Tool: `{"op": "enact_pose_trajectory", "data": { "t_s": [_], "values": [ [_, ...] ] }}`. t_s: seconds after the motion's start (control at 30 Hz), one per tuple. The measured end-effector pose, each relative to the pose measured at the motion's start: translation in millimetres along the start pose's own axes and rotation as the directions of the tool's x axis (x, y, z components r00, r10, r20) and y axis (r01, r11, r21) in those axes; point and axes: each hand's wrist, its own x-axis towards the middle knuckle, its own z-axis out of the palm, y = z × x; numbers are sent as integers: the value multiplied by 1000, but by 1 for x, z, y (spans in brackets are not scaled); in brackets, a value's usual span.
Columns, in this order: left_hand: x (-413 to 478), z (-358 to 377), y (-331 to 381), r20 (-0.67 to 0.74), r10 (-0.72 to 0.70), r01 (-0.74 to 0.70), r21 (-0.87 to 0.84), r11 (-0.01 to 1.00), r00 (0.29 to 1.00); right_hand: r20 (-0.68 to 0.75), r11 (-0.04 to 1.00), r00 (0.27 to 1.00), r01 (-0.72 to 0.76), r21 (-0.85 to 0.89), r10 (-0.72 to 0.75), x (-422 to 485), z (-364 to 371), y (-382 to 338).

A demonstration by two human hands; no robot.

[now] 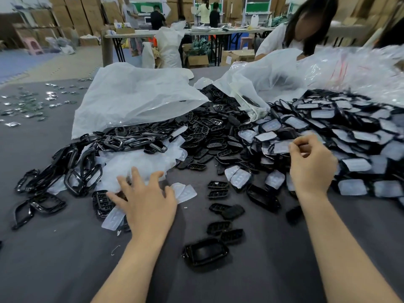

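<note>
The left hand (142,200) lies spread open over loose clear pads (185,192), near left. The right hand (310,162), curled, seems to pinch a padded shell (281,147) on the right pile (349,136). Pulling it may slide its neighbours and mix the sorts. The far-left white bag (135,95) spills black frames (131,141), and the second bag (262,84) spills button plates (203,125).

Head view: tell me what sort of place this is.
Probably a small assembly or packing workshop: heaps of black plastic parts on the grey table, cardboard boxes stacked behind, other workers beyond.
</note>
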Motion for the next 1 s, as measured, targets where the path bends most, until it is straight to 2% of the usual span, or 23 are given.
{"op": "enact_pose_trajectory", "data": {
  "t_s": [0.1, 0.27, 0.47, 0.6, 0.67, 0.73, 0.83, 0.9, 0.93, 1.0],
  "values": [
    [0, 1, -2, 44, 27, -28, 18, 999, 999, 4, 984, 999, -50, -171, 51, 1, 2, 11],
    [-3, 0, -1, -25, 53, -53, -20, 998, 998, 22, 945, 999, -39, -324, 49, 0, 4, 12],
    [-3, -1, 2, -65, 103, -108, -82, 991, 993, -14, 932, 999, 43, -360, -52, -3, 4, 6],
    [-6, -3, 7, -115, 128, -145, -153, 978, 985, 22, 933, 973, 228, -280, -231, -19, 11, -16],
    [-7, -3, 9, -150, 148, -172, -166, 971, 978, 91, 913, 936, 351, -209, -339, -34, 16, -32],
    [-8, -2, 10, -191, 190, -230, -210, 950, 963, 206, 873, 868, 477, -101, -451, -50, 22, -46],
    [-7, 1, 15, -245, 290, -363, -343, 867, 925, 463, 782, 658, 608, 137, -594, -73, 30, -61],
    [-6, 4, 16, -278, 351, -440, -398, 805, 894, 555, 755, 548, 605, 253, -625, -83, 35, -65],
    [-6, 6, 17, -292, 373, -468, -410, 783, 881, 562, 761, 540, 580, 291, -626, -85, 36, -65],
    [-6, 8, 17, -302, 380, -481, -439, 759, 875, 542, 792, 583, 511, 335, -605, -84, 36, -64]
  ]
}}
